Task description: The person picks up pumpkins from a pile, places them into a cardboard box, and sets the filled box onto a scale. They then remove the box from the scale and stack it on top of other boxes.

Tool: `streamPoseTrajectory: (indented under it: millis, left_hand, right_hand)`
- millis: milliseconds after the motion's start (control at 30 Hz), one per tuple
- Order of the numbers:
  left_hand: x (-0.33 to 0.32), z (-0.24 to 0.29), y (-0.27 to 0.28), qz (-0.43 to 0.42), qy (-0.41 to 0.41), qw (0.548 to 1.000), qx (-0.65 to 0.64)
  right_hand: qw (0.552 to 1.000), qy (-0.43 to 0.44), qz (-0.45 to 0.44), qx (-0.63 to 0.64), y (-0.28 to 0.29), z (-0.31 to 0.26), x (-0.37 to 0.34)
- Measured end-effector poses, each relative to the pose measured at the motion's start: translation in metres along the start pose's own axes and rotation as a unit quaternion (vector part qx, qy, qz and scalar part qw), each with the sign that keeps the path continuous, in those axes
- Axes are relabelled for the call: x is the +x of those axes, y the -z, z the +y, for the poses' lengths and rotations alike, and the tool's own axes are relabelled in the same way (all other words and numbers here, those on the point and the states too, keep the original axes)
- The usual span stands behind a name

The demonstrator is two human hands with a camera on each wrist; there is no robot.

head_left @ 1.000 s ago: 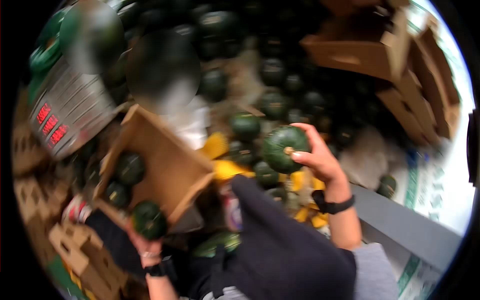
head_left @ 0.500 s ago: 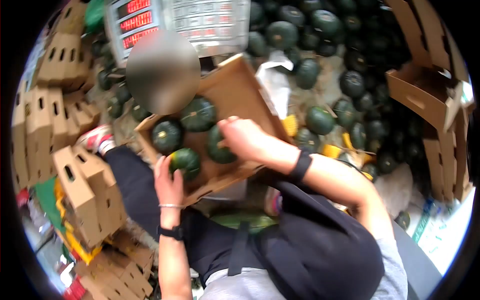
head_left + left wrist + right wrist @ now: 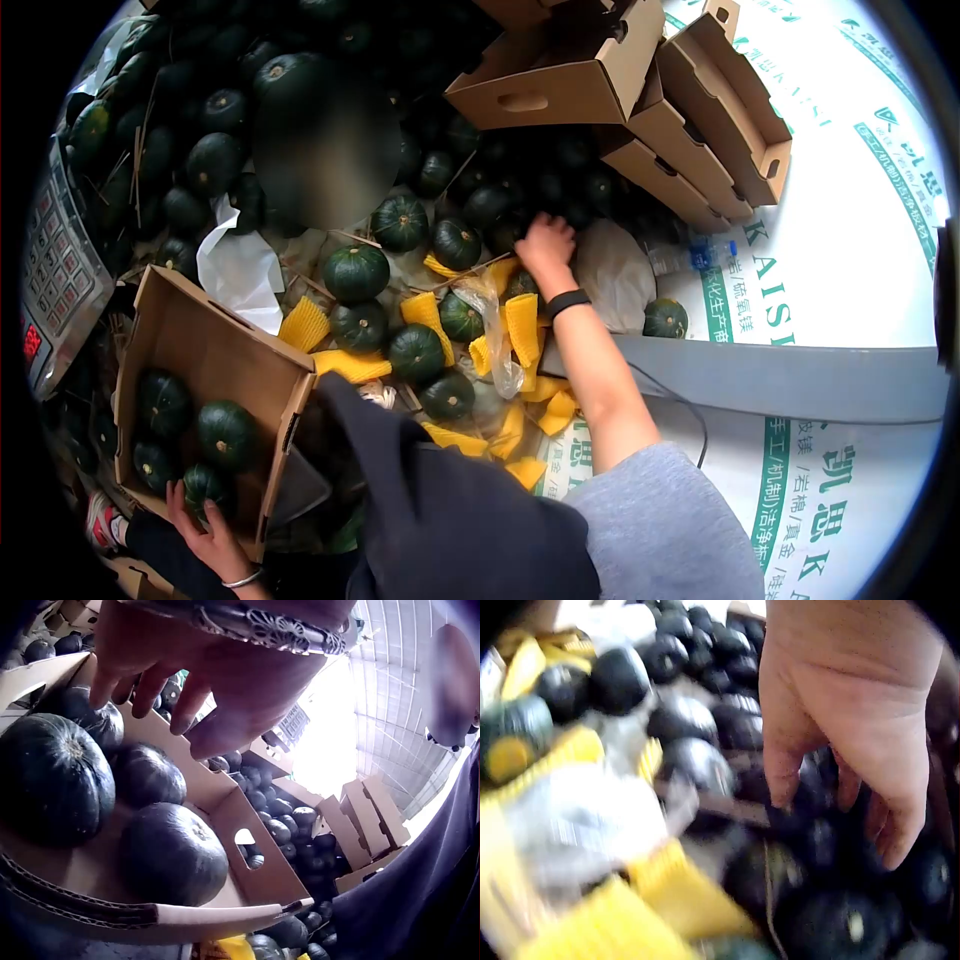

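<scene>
Several dark green kabocha squashes (image 3: 227, 436) lie in an open cardboard box (image 3: 290, 375) at the left of the head view. My left hand (image 3: 212, 535) is at the box's near side, its spread fingers at the nearest squash (image 3: 205, 487). In the left wrist view, the relaxed fingers of that hand (image 3: 217, 682) hang over the box, holding nothing. My right hand (image 3: 546, 243) reaches into the dark pile of squashes (image 3: 487, 205). In the right wrist view, its fingers point down with the thumb apart, close over the squashes (image 3: 840, 922).
Yellow foam nets (image 3: 522, 325), a clear plastic bag (image 3: 505, 350) and loose squashes (image 3: 356, 273) lie between box and pile. Empty cardboard boxes (image 3: 560, 85) stack at the back right. A scale (image 3: 60, 270) stands at the left, and a grey beam (image 3: 790, 380) runs right.
My right hand held a squash, lowered it into the box beside the others, let go, and moved right to the pile. My left hand stays at the box. The head view has swung right.
</scene>
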State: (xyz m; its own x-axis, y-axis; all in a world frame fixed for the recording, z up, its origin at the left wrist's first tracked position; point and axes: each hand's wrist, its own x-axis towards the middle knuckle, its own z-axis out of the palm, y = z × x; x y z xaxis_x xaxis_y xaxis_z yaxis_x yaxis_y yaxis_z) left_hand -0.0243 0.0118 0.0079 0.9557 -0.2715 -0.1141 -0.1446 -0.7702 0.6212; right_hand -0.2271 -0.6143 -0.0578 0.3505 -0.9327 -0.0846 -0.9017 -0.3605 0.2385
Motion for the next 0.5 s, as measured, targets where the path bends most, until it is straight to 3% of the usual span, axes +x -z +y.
streamPoseTrajectory:
  millis: [33,133,233,267,300,367,400,433,500]
  left_hand:
    - [0.001,0.006,-0.001,-0.005,-0.005,1.0,-0.006]
    - [0.008,0.043,-0.013,-0.007,0.008,0.996,-0.084]
    - [0.015,0.089,-0.031,-0.021,0.019,0.982,-0.187]
    - [0.02,0.099,-0.034,-0.054,0.024,0.974,-0.22]
    - [0.023,0.11,-0.037,-0.086,0.031,0.964,-0.252]
    - [0.031,0.157,-0.048,-0.147,0.096,0.892,-0.417]
    - [0.036,0.184,-0.057,-0.176,0.128,0.843,-0.491]
    - [0.04,0.206,-0.07,-0.201,0.129,0.806,-0.541]
    - [0.048,0.228,-0.094,-0.317,0.135,0.685,-0.642]
  right_hand:
    - [0.999,-0.023,0.01,-0.021,-0.024,0.029,0.014]
    - [0.999,-0.022,-0.035,-0.034,-0.014,0.036,0.008]
    - [0.995,-0.043,-0.082,0.042,-0.005,0.04,0.015]
    - [0.987,-0.049,-0.082,0.126,0.001,0.041,0.016]
    - [0.95,-0.017,-0.121,0.286,0.01,0.036,0.015]
    - [0.793,0.034,-0.197,0.575,0.033,0.025,-0.012]
    - [0.653,0.071,-0.287,0.697,0.061,0.012,-0.038]
    - [0.485,0.104,-0.361,0.79,0.086,0.0,-0.061]
    - [0.429,0.105,-0.455,0.773,0.093,-0.002,-0.071]
